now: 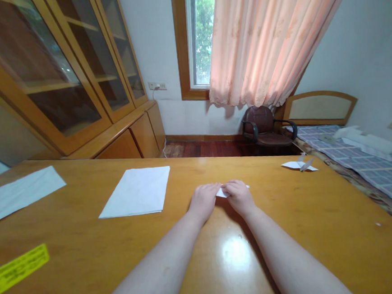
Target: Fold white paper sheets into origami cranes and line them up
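A small piece of folded white paper [222, 193] lies at the middle of the wooden table, mostly covered by my hands. My left hand [203, 201] grips its left side, fingers curled and pressed together. On the right side, my right hand [238, 195] is closed on the same paper, and a white tip pokes out beyond its knuckles. A folded white paper crane [301, 163] with raised wings rests farther right near the table's far edge. To the left lies a stack of white paper sheets [136, 191].
The wooden table [291, 230] bears a white sheet or cloth [19, 192] at far left and a yellow label [19, 269] at front left. Behind it stand a glass-doored cabinet [85, 115], a brown armchair [265, 125] and a bed [362, 152] at right.
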Motion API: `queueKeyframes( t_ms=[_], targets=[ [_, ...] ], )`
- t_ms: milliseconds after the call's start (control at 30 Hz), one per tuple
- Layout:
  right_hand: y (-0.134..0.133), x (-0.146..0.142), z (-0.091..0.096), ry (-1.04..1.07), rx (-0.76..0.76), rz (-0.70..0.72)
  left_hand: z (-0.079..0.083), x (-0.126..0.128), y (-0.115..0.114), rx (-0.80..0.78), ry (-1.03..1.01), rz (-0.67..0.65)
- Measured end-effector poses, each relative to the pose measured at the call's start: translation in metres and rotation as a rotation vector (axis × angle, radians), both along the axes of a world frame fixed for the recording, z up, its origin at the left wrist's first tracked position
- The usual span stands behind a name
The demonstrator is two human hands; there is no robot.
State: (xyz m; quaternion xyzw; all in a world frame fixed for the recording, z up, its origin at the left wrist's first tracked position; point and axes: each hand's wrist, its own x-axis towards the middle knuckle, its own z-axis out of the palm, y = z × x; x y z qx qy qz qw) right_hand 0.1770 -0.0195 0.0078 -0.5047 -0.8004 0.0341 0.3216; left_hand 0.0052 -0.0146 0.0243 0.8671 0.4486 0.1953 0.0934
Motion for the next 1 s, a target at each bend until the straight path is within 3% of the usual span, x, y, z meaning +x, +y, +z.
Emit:
queueKeyframes(
  t_ms=[133,367,533,767,1000],
  targets=[
    [0.001,-0.001,0.000,-0.031,0.010,-0.002,-0.001,0.000,0.000,0.059,0.012,0.012],
    [0.004,-0.004,0.002,-0.150,-0.160,-0.035,-0.015,0.002,0.006,-0.118,0.160,-0.003],
    [0.004,-0.001,0.000,-0.122,-0.267,-0.044,-0.024,0.006,0.004,-0.113,0.182,-0.023],
    [0.005,-0.004,-0.001,-0.212,-0.387,0.068,-0.032,0.003,0.003,-0.138,0.185,0.076],
    [0.000,-0.008,-0.003,-0.275,-0.476,0.089,-0.031,0.000,0.004,-0.194,0.190,0.127]
  ],
)
